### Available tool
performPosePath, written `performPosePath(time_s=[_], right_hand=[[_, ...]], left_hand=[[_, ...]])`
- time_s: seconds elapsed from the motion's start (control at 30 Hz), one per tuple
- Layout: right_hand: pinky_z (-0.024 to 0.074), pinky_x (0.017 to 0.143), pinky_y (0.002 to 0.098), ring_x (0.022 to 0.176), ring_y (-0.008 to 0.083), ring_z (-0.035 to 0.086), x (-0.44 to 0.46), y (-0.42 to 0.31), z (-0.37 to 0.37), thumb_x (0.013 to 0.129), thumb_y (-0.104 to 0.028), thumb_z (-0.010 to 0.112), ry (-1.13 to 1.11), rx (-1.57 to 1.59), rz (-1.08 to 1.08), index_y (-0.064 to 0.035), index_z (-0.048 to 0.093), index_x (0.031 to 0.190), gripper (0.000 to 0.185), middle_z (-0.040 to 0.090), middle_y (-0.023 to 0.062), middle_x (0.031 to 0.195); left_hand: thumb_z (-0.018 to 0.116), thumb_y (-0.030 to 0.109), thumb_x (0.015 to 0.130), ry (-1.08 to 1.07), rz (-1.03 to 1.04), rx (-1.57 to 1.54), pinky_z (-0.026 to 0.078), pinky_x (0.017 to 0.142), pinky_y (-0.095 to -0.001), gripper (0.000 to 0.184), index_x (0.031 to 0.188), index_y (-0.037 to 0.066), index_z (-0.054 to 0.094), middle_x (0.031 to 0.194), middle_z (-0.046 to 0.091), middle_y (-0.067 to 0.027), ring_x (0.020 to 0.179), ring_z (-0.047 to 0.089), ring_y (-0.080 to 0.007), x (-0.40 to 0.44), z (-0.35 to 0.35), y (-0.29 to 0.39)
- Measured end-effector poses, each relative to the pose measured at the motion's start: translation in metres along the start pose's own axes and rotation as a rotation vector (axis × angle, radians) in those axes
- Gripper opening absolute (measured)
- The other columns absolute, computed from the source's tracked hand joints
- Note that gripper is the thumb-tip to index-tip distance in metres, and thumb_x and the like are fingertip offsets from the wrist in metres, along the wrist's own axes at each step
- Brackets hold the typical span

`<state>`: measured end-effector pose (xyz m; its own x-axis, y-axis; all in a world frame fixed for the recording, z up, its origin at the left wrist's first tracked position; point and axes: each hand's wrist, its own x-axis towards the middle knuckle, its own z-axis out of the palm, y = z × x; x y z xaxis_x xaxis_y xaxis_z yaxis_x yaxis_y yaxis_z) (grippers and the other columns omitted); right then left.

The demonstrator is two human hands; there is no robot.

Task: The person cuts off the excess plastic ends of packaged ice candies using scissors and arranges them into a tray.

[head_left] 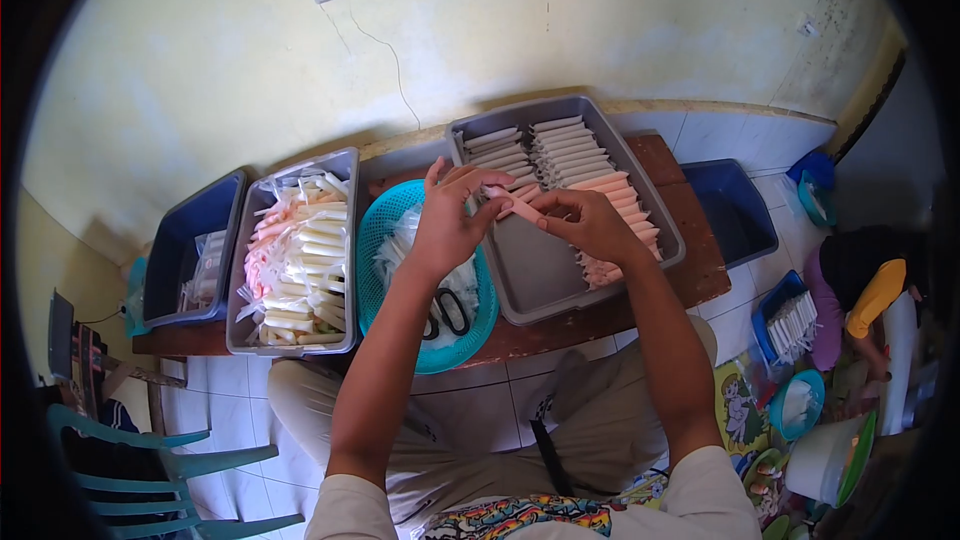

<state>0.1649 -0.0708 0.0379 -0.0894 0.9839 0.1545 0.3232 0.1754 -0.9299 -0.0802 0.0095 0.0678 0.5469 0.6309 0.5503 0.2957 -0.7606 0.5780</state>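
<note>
Between my two hands, over the grey tray point(540, 300), is a slim pink ice pop tube point(522, 208). My left hand point(450, 215) pinches its left end with thumb and forefinger, the other fingers raised. My right hand point(590, 225) is closed round the other end. Rows of brownish-grey tubes point(570, 152) and pink tubes point(628, 202) lie in the tray below, partly hidden by my hands. Under my left forearm stands a turquoise basket point(478, 335) with clear plastic bags point(395, 245) and black-handled scissors point(447, 313).
Left of the basket, a grey bin point(352, 240) holds cream and pink tubes; a dark blue bin point(170, 280) stands beyond it. The wooden bench point(700, 275) carries these. At right are a blue bin point(735, 210) and another person point(865, 280); a green chair point(130, 480) stands lower left.
</note>
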Motion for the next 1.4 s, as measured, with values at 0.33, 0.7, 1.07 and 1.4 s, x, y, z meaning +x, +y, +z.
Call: performPosePath(time_s=[0.33, 0.7, 1.07, 1.4], right_hand=[[0.0584, 0.09, 0.0321, 0.097, 0.0134, 0.075, 0.022, -0.028, 0.086, 0.102, -0.016, 0.076, -0.152, 0.288, -0.148, -0.0019, 0.076, 0.128, 0.03, 0.08, 0.006, 0.103], [0.0586, 0.092, 0.0322, 0.099, 0.0155, 0.077, 0.042, -0.037, 0.146, 0.102, -0.02, 0.076, -0.043, 0.227, -0.176, -0.0015, 0.078, 0.124, 0.029, 0.082, 0.01, 0.105], [0.0602, 0.089, 0.0324, 0.096, 0.0166, 0.079, 0.035, -0.032, 0.167, 0.099, -0.021, 0.08, -0.083, 0.12, -0.023, -0.0022, 0.077, 0.128, 0.035, 0.083, 0.0108, 0.106], [0.0623, 0.085, 0.0481, 0.093, 0.0396, 0.078, 0.013, -0.042, 0.186, 0.088, -0.019, 0.085, -0.131, -0.467, -0.035, 0.0063, 0.071, 0.116, 0.04, 0.078, 0.0228, 0.101]], left_hand=[[0.087, 0.0, 0.09, 0.278, -0.242, -0.67, 0.058, 0.096, -0.0307, 0.044, 0.13, 0.0, 0.069, 0.111, 0.077, -0.0077, 0.109, 0.07, -0.013, -0.038, -0.025, -0.009], [0.082, 0.002, 0.095, 0.318, -0.47, -0.898, 0.056, 0.102, -0.034, 0.055, 0.144, -0.001, 0.059, 0.117, 0.079, -0.0149, 0.11, 0.074, -0.0174, -0.079, -0.057, -0.039], [0.087, 0.003, 0.091, 0.347, -0.639, -0.876, 0.057, 0.1, -0.0307, 0.081, 0.158, -0.007, 0.042, 0.116, 0.081, -0.0184, 0.106, 0.076, -0.0172, -0.109, -0.058, -0.05], [0.084, 0.0, 0.093, 0.411, -0.561, -0.739, 0.059, 0.089, -0.0287, 0.029, 0.122, -0.002, 0.078, 0.11, 0.081, -0.0096, 0.099, 0.074, -0.0133, -0.107, -0.069, -0.055]])
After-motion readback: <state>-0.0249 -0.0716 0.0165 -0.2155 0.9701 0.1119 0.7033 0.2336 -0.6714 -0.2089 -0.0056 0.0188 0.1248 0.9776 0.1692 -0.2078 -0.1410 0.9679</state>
